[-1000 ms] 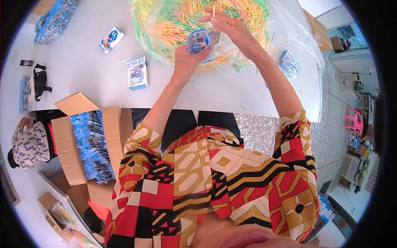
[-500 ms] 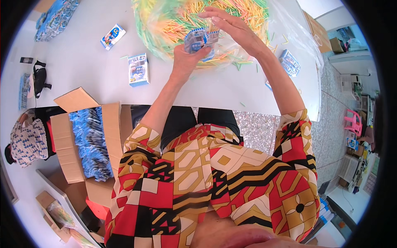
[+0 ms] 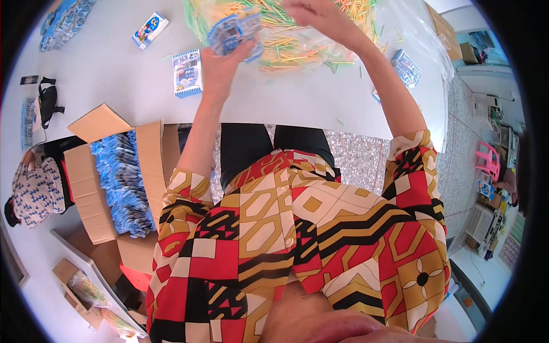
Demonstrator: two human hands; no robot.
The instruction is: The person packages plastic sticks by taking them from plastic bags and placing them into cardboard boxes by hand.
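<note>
**Hands work over a heap of coloured sticks at a white desk**

Head view: a person in a red, black and cream patterned shirt sits at a white desk (image 3: pixel 114 86), both arms reaching forward to its far side. The left hand (image 3: pixel 220 60) is raised, its fingers closed around a small bunch of blue-and-white packets (image 3: pixel 234 31), held just in front of a clear bag of sticks (image 3: pixel 297 34) in yellow, green and orange. The right hand (image 3: pixel 314 14) rests on top of that heap at the upper edge of the picture; its fingers are partly cut off by the frame, and whether they grip anything cannot be told. A few loose sticks lie on the desk near the bag.

On the desk to the left, a flat blue-and-white packet (image 3: pixel 187 73) lies alone, and another packet (image 3: pixel 150 30) sits farther off. A further blue packet (image 3: pixel 407 62) lies to the right of the right forearm. Beside the person's left knee, an open cardboard box (image 3: pixel 146 166) holds rows of blue packets (image 3: pixel 123 183). A second person in a patterned top (image 3: pixel 37 191) is at the left rim.
</note>
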